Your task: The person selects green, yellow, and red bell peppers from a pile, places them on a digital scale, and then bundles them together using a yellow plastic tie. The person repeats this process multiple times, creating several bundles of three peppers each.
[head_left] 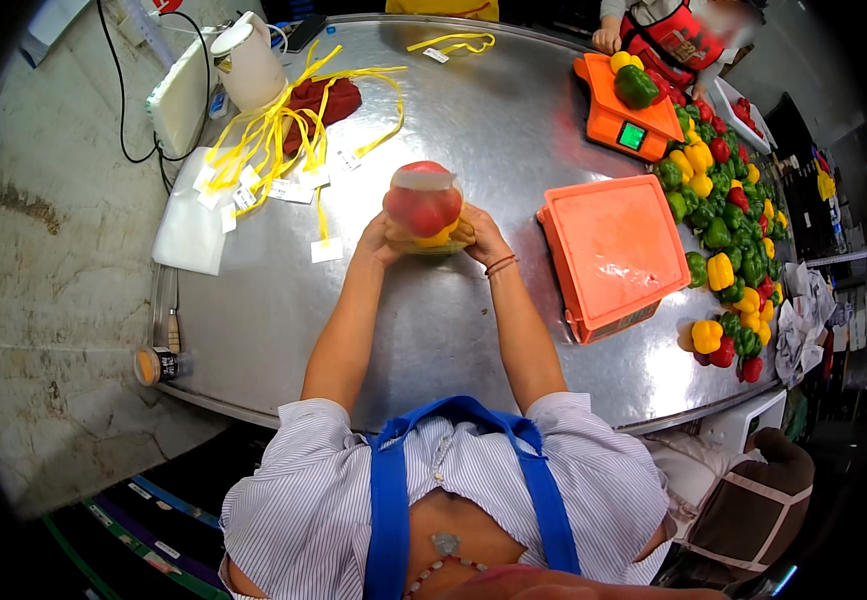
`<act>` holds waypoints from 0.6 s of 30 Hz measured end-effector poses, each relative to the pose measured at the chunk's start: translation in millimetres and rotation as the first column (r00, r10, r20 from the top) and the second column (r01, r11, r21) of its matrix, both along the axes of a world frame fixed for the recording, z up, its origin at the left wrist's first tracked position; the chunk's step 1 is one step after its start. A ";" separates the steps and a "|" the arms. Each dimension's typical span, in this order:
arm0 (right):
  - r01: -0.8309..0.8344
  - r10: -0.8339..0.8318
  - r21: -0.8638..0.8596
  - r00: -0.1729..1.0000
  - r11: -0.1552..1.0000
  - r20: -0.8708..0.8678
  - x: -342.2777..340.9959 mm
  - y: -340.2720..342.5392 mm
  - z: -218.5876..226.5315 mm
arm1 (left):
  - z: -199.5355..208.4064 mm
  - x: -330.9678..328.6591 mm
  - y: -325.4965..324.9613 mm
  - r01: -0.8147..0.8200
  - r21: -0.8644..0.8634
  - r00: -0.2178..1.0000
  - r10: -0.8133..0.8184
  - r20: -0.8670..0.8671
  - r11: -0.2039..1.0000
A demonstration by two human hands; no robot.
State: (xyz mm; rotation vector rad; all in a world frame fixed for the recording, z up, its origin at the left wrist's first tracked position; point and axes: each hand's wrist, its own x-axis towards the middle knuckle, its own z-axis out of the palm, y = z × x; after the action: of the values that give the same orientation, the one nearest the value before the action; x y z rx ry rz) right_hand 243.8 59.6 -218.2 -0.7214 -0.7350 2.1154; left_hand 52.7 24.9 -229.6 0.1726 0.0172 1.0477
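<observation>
Over the middle of the metal table (434,330), I hold a pack of bell peppers (422,210) between both hands. A red pepper shows on top, with yellow and some green below it; a clear wrap seems to surround them, and a whitish strip lies across the top. My left hand (382,238) closes on the pack's left side. Wearing a thin bracelet, my right hand (482,235) grips its right side. The fingertips of both hands are partly hidden by the pack. To the left lie several yellow straps with white tags (276,128).
An orange scale (614,255) stands at my right. Beyond it, another orange scale (634,120) carries peppers beside a co-worker's hand (607,40). Loose peppers (729,220) cover the right side. Left are clear plastic bags (192,230), a white jug (248,65), a dark red cloth (342,98) and a jar (157,366).
</observation>
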 end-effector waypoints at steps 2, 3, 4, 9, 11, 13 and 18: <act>-0.075 0.075 0.007 0.992 0.997 -0.104 6.7 4.8 -13.0 | 30.1 14.4 -2.8 -0.305 -0.229 0.882 0.183 -0.435 0.924; -0.090 0.092 0.017 0.983 0.996 -0.156 8.8 5.7 -16.4 | 26.0 14.4 -0.1 -0.257 -0.151 0.896 0.177 -0.408 0.954; -0.105 0.108 0.027 0.972 0.994 -0.208 10.3 6.8 -19.6 | 17.9 13.8 3.5 -0.209 -0.071 0.909 0.167 -0.381 0.975; 0.157 -0.157 0.010 0.975 0.987 0.156 -11.4 14.2 -30.9 | 27.8 12.8 4.6 -0.095 0.055 0.939 0.108 -0.325 0.994; 0.213 -0.215 0.034 0.945 0.976 0.247 -12.8 12.6 -27.6 | 30.2 12.6 -1.9 -0.264 -0.110 0.821 0.164 -0.547 0.958; 0.256 -0.252 0.025 0.923 0.966 0.292 -18.1 9.9 -22.0 | -38.1 -21.0 11.4 -0.041 -0.033 0.976 0.033 -0.217 0.999; 0.310 -0.320 0.083 0.881 0.947 0.349 -15.9 3.0 -29.1 | -7.7 13.5 5.8 -0.486 -0.418 0.742 0.109 -0.662 0.768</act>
State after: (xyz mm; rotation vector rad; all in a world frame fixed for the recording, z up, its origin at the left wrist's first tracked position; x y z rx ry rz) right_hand 228.0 62.6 -247.3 -1.1514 -0.7733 1.6932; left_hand 66.3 30.6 -237.3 -0.0572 0.9869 1.2431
